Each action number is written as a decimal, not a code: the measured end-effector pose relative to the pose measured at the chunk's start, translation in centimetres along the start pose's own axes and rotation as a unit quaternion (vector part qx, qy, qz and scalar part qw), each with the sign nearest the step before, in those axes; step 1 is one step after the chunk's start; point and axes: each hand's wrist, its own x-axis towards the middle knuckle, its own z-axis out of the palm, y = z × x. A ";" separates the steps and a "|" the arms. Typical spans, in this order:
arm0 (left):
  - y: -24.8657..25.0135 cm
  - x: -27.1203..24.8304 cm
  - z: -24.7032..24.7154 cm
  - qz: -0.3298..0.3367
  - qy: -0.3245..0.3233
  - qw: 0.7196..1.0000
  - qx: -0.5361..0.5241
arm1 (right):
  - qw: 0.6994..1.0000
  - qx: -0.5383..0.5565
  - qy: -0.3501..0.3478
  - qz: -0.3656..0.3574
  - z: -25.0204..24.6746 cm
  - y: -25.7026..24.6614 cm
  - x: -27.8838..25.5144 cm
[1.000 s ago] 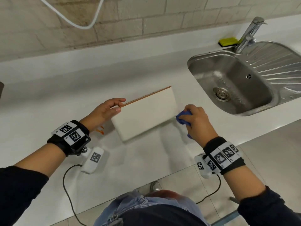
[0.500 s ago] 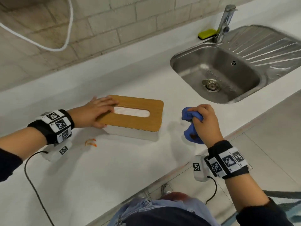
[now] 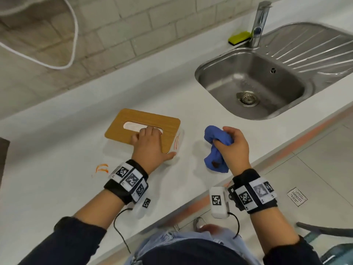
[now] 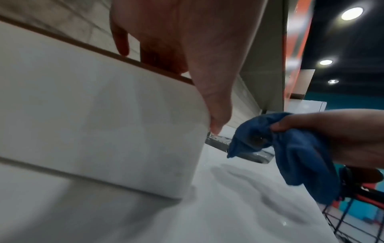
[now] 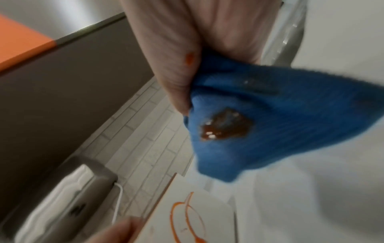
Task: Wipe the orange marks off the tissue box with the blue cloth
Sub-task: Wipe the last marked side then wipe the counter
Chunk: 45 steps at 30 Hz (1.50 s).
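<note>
The tissue box point(image 3: 133, 119) is white with a wooden lid and stands lid up on the white counter point(image 3: 57, 188). Orange marks point(image 3: 176, 143) curve over its right end face, also plain in the right wrist view as orange marks point(image 5: 187, 220). My left hand point(image 3: 151, 144) grips the box from above, fingers on the lid by the slot, thumb down the near right corner point(image 4: 216, 115). My right hand point(image 3: 232, 148) holds the bunched blue cloth point(image 3: 214, 134) above the counter, a short gap right of the marked end. The cloth point(image 5: 270, 123) carries a brown-orange blob point(image 5: 226, 126).
An orange smear point(image 3: 101, 168) lies on the counter left of my left wrist. A steel sink point(image 3: 210, 77) with a tap point(image 3: 259, 22) and a yellow-green sponge point(image 3: 239, 37) is at the back right. The counter's front edge runs just behind my right wrist.
The box went from tipped on its side to flat, lid up. My left hand shifted from its left end onto the lid's right part. The cloth hand stayed a little right of the box.
</note>
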 end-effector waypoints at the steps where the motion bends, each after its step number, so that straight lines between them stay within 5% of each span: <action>1: -0.1 0.2 0.0 0.001 -0.002 1.000 -0.001 | 1.000 -0.001 -0.010 0.008 -0.2 0.1 0.1; 6: -3.4 0.5 -2.8 0.016 -0.025 0.980 -0.196 | 0.991 -0.068 -0.108 -0.048 -1.1 -0.9 1.0; 11: -8.7 1.2 -6.9 0.042 -0.092 0.885 -0.454 | 0.956 -0.172 -0.229 -0.060 -0.7 -3.3 2.3; 18: -13.5 2.8 -7.4 0.067 -0.206 0.842 -0.494 | 0.840 -0.387 -0.378 -0.039 -0.2 -7.8 3.0; 25: -14.3 4.0 -7.2 0.082 -0.193 0.801 -0.560 | 0.859 -0.352 -0.305 -0.211 2.3 -12.3 0.2; 31: -14.2 4.4 -7.1 0.102 -0.181 0.789 -0.578 | 0.820 -0.372 -0.215 -0.377 8.5 -13.5 -0.2; 36: -14.6 5.0 -7.1 0.088 -0.161 0.780 -0.599 | 0.949 -0.130 -0.087 -0.273 13.1 -12.9 -0.3; 39: -14.8 5.5 -7.0 0.081 -0.148 0.776 -0.608 | 0.943 -0.087 -0.092 -0.308 14.7 -11.6 -1.2; 45: -14.9 5.9 -6.6 0.087 -0.148 0.766 -0.619 | 0.895 -0.219 -0.119 -0.369 15.9 -9.8 -0.9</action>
